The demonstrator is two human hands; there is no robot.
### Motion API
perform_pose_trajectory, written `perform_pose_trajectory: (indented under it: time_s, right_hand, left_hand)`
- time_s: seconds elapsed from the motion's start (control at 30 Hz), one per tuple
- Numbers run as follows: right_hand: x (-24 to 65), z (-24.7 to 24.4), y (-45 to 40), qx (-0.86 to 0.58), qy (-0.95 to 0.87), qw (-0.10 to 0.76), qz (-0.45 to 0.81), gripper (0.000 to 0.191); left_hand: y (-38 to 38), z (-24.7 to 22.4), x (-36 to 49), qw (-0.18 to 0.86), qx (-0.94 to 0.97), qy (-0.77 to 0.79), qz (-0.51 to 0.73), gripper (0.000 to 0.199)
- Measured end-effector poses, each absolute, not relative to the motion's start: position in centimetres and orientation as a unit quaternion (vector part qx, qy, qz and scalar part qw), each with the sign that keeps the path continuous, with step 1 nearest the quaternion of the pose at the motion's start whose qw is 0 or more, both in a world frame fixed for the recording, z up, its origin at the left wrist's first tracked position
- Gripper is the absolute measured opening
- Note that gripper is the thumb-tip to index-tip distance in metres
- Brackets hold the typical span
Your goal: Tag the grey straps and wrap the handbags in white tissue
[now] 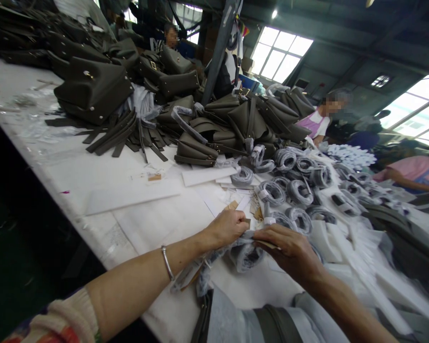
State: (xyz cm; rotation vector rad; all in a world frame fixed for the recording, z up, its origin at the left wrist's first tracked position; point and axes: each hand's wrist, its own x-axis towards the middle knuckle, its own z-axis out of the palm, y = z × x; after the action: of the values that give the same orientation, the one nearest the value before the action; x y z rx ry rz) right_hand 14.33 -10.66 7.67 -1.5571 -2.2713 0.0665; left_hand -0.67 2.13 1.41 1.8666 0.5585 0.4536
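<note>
My left hand (226,227) is closed, its fingers pinched at the end of a plastic-wrapped bag strap (214,257). Facing it, my right hand (289,245) grips the same wrapped strap, with a thin tan piece (269,244) showing under its fingers. A coil of wrapped strap (248,258) hangs or lies just below both hands; I cannot tell which. Closest to me is a dark olive bag (277,324), partly covered with pale wrapping. Small tags and paper slips (252,205) lie on the table just beyond my hands.
Many coiled, plastic-wrapped straps (299,192) crowd the right of the white table (146,228). Dark leather bags (93,90) are heaped along the back, with loose straps (119,136) before them. White foam strips (364,271) lie at right. Co-workers (316,121) sit beyond; a post (218,52) rises behind.
</note>
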Motion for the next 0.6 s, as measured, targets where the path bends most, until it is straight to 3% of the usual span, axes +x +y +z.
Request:
perform_pose_trajectory:
  time_s: [0.23, 0.43, 0.6]
  right_hand:
    - [14.0, 9.2, -9.0, -0.655, -0.701, 0.187, 0.212, 0.015]
    - [14.6, 6.5, -8.6, -0.704, -0.495, 0.322, 0.394, 0.035]
    - [14.8, 6.2, -8.7, -0.703, -0.416, 0.324, 0.477, 0.043]
  left_hand:
    - [1.5, 1.7, -0.9, 0.551, 0.783, 0.213, 0.195, 0.015]
    - [1.1, 1.8, -1.0, 0.57, 0.765, 0.222, 0.2, 0.011]
    - [1.2, 2.1, -1.2, 0.589, 0.748, 0.219, 0.217, 0.014]
